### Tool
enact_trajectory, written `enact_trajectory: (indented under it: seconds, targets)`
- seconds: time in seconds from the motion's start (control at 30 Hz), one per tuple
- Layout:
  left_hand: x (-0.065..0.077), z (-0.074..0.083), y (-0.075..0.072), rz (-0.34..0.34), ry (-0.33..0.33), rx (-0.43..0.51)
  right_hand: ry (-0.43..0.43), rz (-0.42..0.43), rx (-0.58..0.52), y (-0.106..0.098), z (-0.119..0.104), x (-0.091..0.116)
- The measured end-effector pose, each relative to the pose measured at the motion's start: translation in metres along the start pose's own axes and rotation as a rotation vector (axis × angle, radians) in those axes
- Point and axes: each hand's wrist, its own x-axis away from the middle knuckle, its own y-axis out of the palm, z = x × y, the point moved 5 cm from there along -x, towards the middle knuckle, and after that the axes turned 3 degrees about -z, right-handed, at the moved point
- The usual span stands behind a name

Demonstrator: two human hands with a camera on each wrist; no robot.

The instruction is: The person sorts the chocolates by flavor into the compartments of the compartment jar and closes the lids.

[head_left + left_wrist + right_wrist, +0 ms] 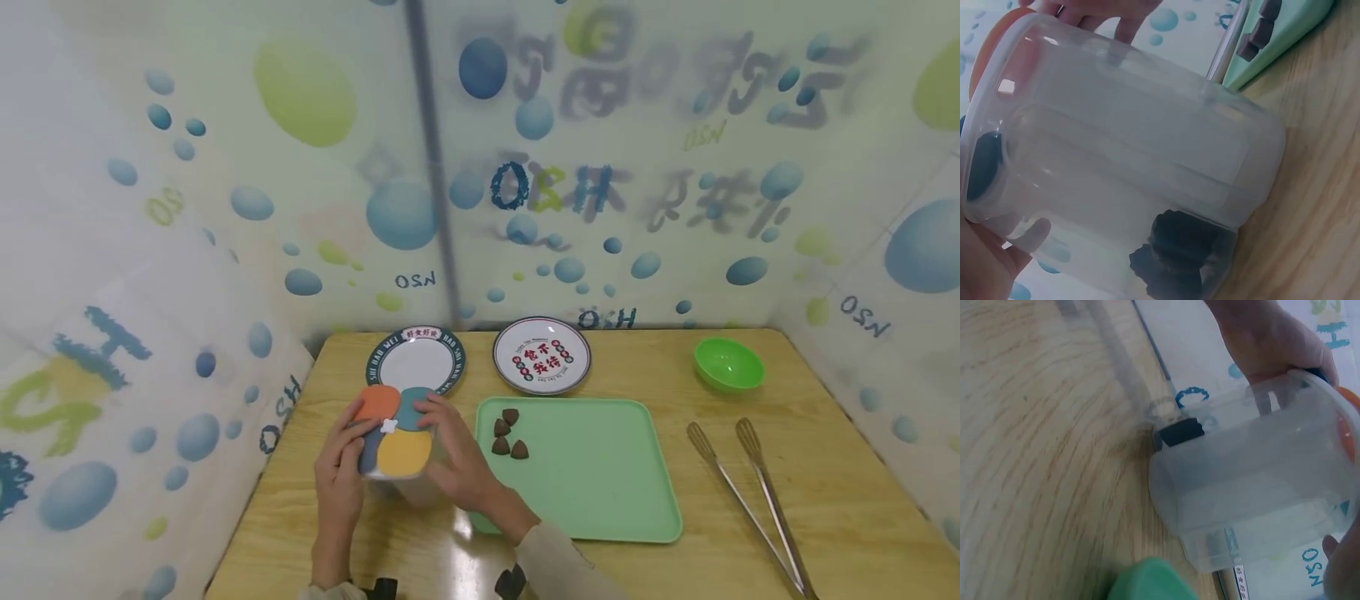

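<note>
While the left hand (341, 462) and right hand (459, 460) clasp the lid (392, 427) from opposite sides, the container (1129, 137) is between them, perhaps touching the table (277, 525).

Spotting container (1141, 131) left, pieces (501, 447) on tray (585, 483) beside it, two plates (417, 367) behind, bowl (729, 365) far right, whisks (772, 501) nearer!

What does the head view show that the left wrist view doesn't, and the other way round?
Only the head view shows the bright green bowl, the two whisks and the printed faces of both plates. Only the left wrist view shows the dark lumps inside the translucent container. Both show the left hand and right hand holding that container, its coloured lid, and brown pieces on the green tray.
</note>
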Motion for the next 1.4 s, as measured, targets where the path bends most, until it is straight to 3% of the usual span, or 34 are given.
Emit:
enact_trajectory:
  seconds: [0.13,0.33,0.4,0.5,0.73,1.07,1.4]
  targets:
    - [0.004,0.004,0.001,0.065,0.073,-0.071,-0.053,-0.023,0.064,0.0,0.002,0.002]
    - [0.02,0.023,0.015,0.212,0.355,-0.351,-0.075,-0.03,0.071,-0.001,0.003,0.008]
    - [0.028,0.027,0.021,0.229,0.44,-0.356,-0.077,-0.032,0.08,-0.001,0.003,0.009]
    - [0.037,0.03,0.025,0.221,0.503,-0.298,-0.105,-0.016,0.115,-0.002,0.002,0.013]
    - [0.036,0.031,0.028,0.148,0.498,-0.215,-0.147,0.061,0.127,-0.006,0.001,0.018]
    - [0.045,0.032,0.032,0.167,0.559,-0.295,-0.092,-0.076,0.133,-0.005,0.007,0.011]
    - [0.045,0.026,0.032,0.187,0.549,-0.288,-0.1,-0.072,0.114,-0.006,0.008,0.011]
